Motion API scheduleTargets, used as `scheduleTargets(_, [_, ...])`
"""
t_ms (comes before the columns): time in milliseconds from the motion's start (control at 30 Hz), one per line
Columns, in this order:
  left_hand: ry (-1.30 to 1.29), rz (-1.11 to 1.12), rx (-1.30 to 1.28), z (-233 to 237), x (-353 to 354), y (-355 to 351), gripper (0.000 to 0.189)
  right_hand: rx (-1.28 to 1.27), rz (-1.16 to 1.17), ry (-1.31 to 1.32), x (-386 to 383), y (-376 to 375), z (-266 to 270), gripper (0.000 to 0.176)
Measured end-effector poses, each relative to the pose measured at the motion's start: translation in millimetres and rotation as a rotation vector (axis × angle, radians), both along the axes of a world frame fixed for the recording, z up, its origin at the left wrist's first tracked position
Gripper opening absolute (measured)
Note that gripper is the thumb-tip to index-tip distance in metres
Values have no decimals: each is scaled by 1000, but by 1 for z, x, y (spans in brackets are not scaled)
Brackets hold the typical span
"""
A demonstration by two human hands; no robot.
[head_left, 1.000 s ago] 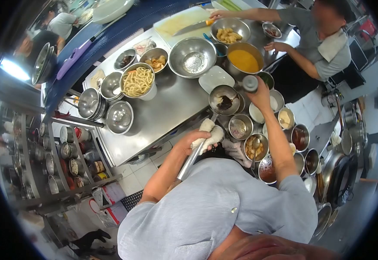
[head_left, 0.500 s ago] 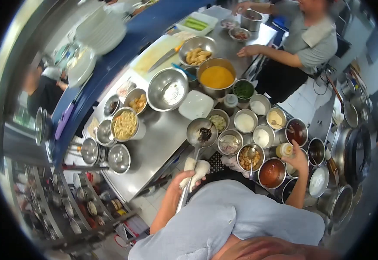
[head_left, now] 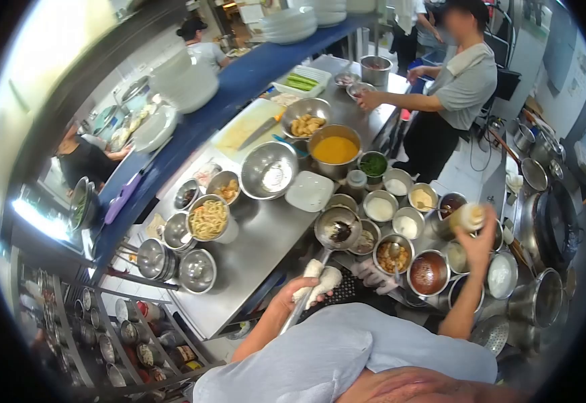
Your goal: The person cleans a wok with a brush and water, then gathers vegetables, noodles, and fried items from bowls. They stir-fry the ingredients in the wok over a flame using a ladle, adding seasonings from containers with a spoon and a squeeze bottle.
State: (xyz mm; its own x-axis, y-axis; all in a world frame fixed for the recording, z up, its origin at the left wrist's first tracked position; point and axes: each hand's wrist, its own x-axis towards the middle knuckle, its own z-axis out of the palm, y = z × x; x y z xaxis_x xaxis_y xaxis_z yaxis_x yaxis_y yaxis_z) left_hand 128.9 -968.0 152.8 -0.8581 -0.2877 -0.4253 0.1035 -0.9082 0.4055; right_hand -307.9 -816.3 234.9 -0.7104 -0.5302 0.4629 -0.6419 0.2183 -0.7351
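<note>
My left hand (head_left: 285, 300) is closed around the handle of a steel ladle (head_left: 350, 221), with a folded white cloth (head_left: 326, 281) in the grip. Dark contents lie in the ladle's bowl, which hangs over the edge of the ingredient pots. On the other side, my right hand (head_left: 479, 243) grips a squeeze bottle (head_left: 468, 217) with yellowish contents, blurred by motion. It is raised above the pots. Near this hand stand a pot of red sauce (head_left: 428, 272) and a pot of white contents (head_left: 502, 275). A pot of brown chunks with a spoon (head_left: 393, 255) sits between my hands.
A steel counter (head_left: 252, 248) holds an empty mixing bowl (head_left: 269, 170), a bowl of noodles (head_left: 209, 219), a knife (head_left: 260, 132) and a pot of orange liquid (head_left: 334, 147). A co-worker (head_left: 464, 84) stands beyond. A blue shelf (head_left: 239, 94) crosses above; a wok (head_left: 561, 225) is at right.
My right hand has lifted the squeeze bottle up and to the right from among the pots. The ladle sits slightly further right and lower as the view shifts. The co-worker's hand now touches a small bowl.
</note>
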Motion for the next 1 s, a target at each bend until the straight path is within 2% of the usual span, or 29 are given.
scheduleTargets(33, [-17,-22,-18,0,11,0,55,-93,31,148,10,5,27,95])
scheduleTargets(67, [-19,-43,-48,0,22,0,54,-309,147,2,23,7,50,97])
scheduleTargets(100, [-36,-65,-57,0,34,2,54,-409,241,-109,57,9,87,93])
scheduleTargets(167, [4,-79,-106,-7,60,4,53,-460,405,-156,71,13,80,90])
scheduleTargets(233, [-6,-73,-86,-11,83,6,51,-212,339,-114,105,4,66,79])
scheduleTargets(267, [-17,-67,-61,-14,95,9,49,-43,191,-225,128,3,54,70])
scheduleTargets(300, [15,-73,-64,-18,105,10,49,105,253,-278,153,-2,48,72])
scheduleTargets(333, [-12,-77,-89,-18,115,11,50,112,242,-265,196,-10,43,74])
scheduleTargets(367, [-44,-87,-109,-16,124,10,51,155,422,-332,203,-15,1,77])
scheduleTargets(400, [-124,-102,-147,-13,132,8,51,211,567,-340,244,-25,8,77])
scheduleTargets(433, [-162,-111,-179,-17,139,9,46,238,687,-541,267,-31,-18,71])
scheduleTargets(467, [-142,-156,-143,-34,146,4,47,182,646,-766,303,-33,-36,62])
scheduleTargets(533, [-126,-85,-191,-57,152,6,47,335,609,-1312,343,-38,-54,50])
scheduleTargets(567, [-135,-78,-177,-50,153,7,47,279,654,-1538,355,-42,-72,47])
scheduleTargets(600, [-179,-113,-192,-22,155,5,49,243,608,-1726,367,-44,-80,46])
scheduleTargets(633, [-160,-122,-192,-17,157,4,51,183,578,-1803,376,-46,-81,46])
scheduleTargets(700, [-129,-78,-197,-11,160,8,51,171,711,-1893,383,-44,-77,47])
scheduleTargets(800, [-103,-33,-169,-14,166,13,51,144,604,-1862,394,-43,-61,47])
scheduleTargets(900, [-134,-41,-152,-18,169,15,51,127,614,-1951,396,-37,-68,47])
scheduleTargets(933, [-133,-49,-142,-19,168,15,51,159,570,-1935,396,-34,-74,56])
scheduleTargets(1000, [-143,-34,-116,-18,166,14,55,150,612,-1977,394,-26,-77,52])
